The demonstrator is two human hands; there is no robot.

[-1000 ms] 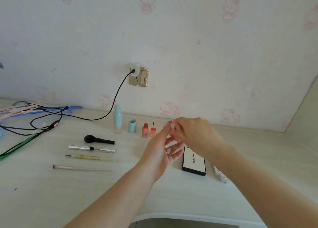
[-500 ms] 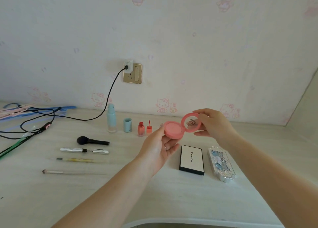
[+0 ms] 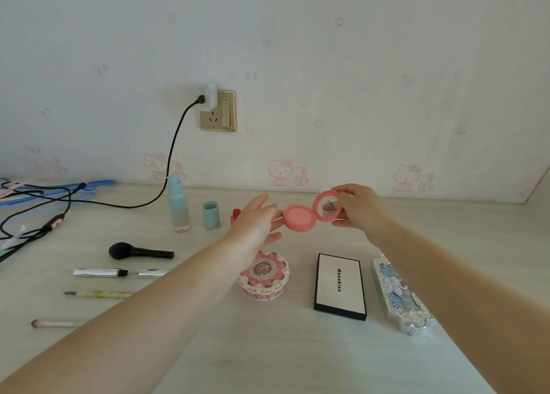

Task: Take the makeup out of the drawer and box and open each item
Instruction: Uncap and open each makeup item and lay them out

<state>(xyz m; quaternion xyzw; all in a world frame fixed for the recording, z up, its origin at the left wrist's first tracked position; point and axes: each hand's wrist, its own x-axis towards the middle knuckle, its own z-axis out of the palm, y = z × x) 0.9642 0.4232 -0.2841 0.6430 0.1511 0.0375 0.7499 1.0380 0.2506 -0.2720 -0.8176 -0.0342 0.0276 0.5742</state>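
A round pink compact (image 3: 299,217) is held open in the air above the desk, with its pink powder pan facing me. Its mirrored lid (image 3: 327,206) is swung out to the right. My right hand (image 3: 361,210) pinches the lid between thumb and fingers. The straight fingertips of my left hand (image 3: 257,219) touch the left edge of the base. Below on the desk lie a pink cake-shaped compact (image 3: 263,277), a black-and-white palette (image 3: 339,286) and a silver-blue ornate case (image 3: 400,294), all closed.
At the back stand a teal bottle (image 3: 178,207), its teal cap (image 3: 211,215) and a small red bottle (image 3: 235,215), half hidden by my left hand. A black brush (image 3: 140,252), a silver mascara (image 3: 119,272), a yellow pencil (image 3: 98,294) and a thin brush (image 3: 53,323) lie to the left. Black cables (image 3: 44,212) trail from the wall socket (image 3: 218,111).
The compact went from shut between both hands to fully open. It shifted right with my right hand, and my left hand's grip on the base loosened to a fingertip touch.
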